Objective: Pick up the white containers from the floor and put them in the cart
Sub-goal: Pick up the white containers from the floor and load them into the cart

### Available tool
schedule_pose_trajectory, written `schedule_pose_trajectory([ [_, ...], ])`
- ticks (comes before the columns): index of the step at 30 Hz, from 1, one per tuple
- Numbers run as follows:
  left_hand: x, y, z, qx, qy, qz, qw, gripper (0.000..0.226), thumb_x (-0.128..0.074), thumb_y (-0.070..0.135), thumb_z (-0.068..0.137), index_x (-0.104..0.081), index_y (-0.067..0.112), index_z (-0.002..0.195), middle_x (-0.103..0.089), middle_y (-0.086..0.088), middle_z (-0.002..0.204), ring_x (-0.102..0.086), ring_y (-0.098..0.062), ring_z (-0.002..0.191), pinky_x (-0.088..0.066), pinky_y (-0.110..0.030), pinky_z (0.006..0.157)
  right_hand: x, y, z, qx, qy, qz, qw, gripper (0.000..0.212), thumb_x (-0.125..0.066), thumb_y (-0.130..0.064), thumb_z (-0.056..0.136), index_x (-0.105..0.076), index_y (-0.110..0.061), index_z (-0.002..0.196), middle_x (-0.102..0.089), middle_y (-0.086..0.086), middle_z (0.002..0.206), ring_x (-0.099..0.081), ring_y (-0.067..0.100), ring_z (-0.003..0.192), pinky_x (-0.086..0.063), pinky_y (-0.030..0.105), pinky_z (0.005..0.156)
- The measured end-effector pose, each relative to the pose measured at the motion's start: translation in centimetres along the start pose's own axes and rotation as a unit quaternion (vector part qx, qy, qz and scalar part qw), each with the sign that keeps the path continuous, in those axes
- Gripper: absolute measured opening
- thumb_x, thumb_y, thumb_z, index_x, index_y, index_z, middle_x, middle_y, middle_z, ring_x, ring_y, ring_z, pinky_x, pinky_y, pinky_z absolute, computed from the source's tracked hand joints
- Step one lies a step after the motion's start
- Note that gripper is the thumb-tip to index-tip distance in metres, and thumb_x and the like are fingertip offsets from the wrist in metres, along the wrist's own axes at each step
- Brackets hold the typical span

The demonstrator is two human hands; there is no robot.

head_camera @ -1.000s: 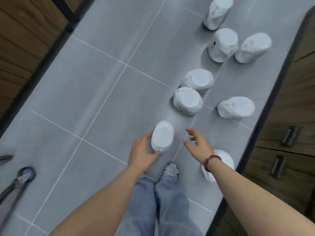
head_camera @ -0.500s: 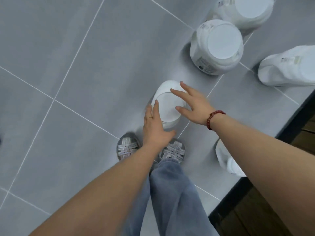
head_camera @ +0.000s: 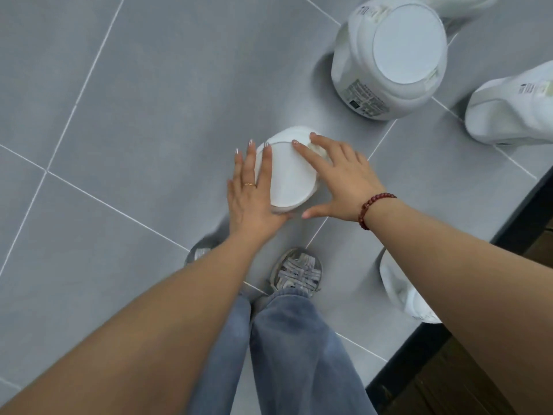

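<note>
A white container [head_camera: 291,175] with a flat round lid stands on the grey tiled floor just ahead of my feet. My left hand [head_camera: 251,193] presses against its left side, fingers laid along the wall. My right hand [head_camera: 341,178], with a red bead bracelet at the wrist, covers its right side, fingers over the lid's edge. Both hands clasp it. A bigger white container [head_camera: 392,58] stands upright at the top right. Another white container [head_camera: 514,112] lies on its side at the right edge. A third [head_camera: 401,292] is half hidden under my right forearm. The cart is out of view.
My shoes [head_camera: 297,272] and blue jeans [head_camera: 287,348] fill the lower middle. A dark skirting and wooden cabinet front [head_camera: 443,381] run along the right side. Grey floor tiles [head_camera: 119,115] stretch to the left.
The view has dropped closer to the floor. Both hands have closed in from either side and now press on the small white container, which they were only reaching toward before.
</note>
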State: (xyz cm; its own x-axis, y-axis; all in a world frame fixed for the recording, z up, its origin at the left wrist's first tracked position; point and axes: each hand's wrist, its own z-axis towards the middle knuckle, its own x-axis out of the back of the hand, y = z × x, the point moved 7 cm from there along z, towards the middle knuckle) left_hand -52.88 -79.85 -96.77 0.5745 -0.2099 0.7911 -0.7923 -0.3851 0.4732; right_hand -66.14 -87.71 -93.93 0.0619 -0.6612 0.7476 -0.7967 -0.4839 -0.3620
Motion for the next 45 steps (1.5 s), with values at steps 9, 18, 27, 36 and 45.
schedule_pose_trajectory([
  [9, 2.8, -2.7, 6.4, -0.094, -0.134, -0.042, 0.986, 0.128, -0.076, 0.055, 0.04, 0.0, 0.047, 0.144, -0.02, -0.008, 0.149, -0.024, -0.033, 0.138, -0.037, -0.051, 0.107, -0.7, -0.2, 3.8, -0.036, -0.002, 0.066, 0.997, 0.14, -0.09, -0.043, 0.049, 0.007, -0.035, 0.149, 0.009, 0.003, 0.159, 0.002, 0.03, 0.147, -0.015, 0.059, 0.114],
  [18, 4.8, -1.2, 6.4, -0.137, -0.155, -0.061, 0.976, 0.125, -0.072, 0.05, 0.041, -0.012, 0.035, 0.149, -0.029, -0.009, 0.141, -0.036, -0.029, 0.128, -0.041, -0.045, 0.103, 0.6, -0.5, 4.9, -0.009, 0.048, 0.133, 0.99, 0.125, -0.075, -0.041, 0.04, -0.013, -0.023, 0.147, -0.027, 0.01, 0.143, -0.028, 0.038, 0.128, -0.038, 0.056, 0.099],
  [27, 17.7, 5.2, 4.3, -0.18, -0.207, -0.035, 0.961, 0.136, -0.079, 0.052, 0.039, -0.006, 0.031, 0.152, -0.027, -0.006, 0.145, -0.028, -0.018, 0.134, -0.031, -0.028, 0.109, 13.6, -6.0, -1.7, -0.025, 0.066, 0.158, 0.985, 0.128, -0.091, -0.034, 0.042, -0.018, -0.02, 0.147, -0.032, 0.007, 0.141, -0.033, 0.031, 0.125, -0.027, 0.037, 0.106],
  [36, 44.3, 15.7, -3.6, -0.216, -0.151, 0.013, 0.965, 0.128, -0.082, 0.058, 0.036, -0.017, 0.044, 0.145, -0.041, 0.014, 0.134, -0.035, -0.01, 0.126, -0.033, -0.027, 0.1, 37.4, -19.0, -12.8, 0.01, 0.071, 0.129, 0.989, 0.12, -0.093, -0.034, 0.04, -0.023, -0.027, 0.138, -0.039, -0.003, 0.129, -0.041, 0.018, 0.119, -0.04, 0.039, 0.103],
  [45, 73.4, 26.9, -16.7, -0.267, -0.012, 0.009, 0.964, 0.094, -0.089, 0.043, 0.057, -0.037, 0.039, 0.135, -0.043, 0.027, 0.129, -0.041, -0.002, 0.119, -0.033, -0.025, 0.102, 62.3, -34.6, -26.4, 0.118, 0.142, 0.096, 0.978, 0.099, -0.094, -0.017, 0.047, -0.035, -0.022, 0.127, -0.045, -0.02, 0.107, -0.047, 0.006, 0.104, -0.043, 0.018, 0.09],
])
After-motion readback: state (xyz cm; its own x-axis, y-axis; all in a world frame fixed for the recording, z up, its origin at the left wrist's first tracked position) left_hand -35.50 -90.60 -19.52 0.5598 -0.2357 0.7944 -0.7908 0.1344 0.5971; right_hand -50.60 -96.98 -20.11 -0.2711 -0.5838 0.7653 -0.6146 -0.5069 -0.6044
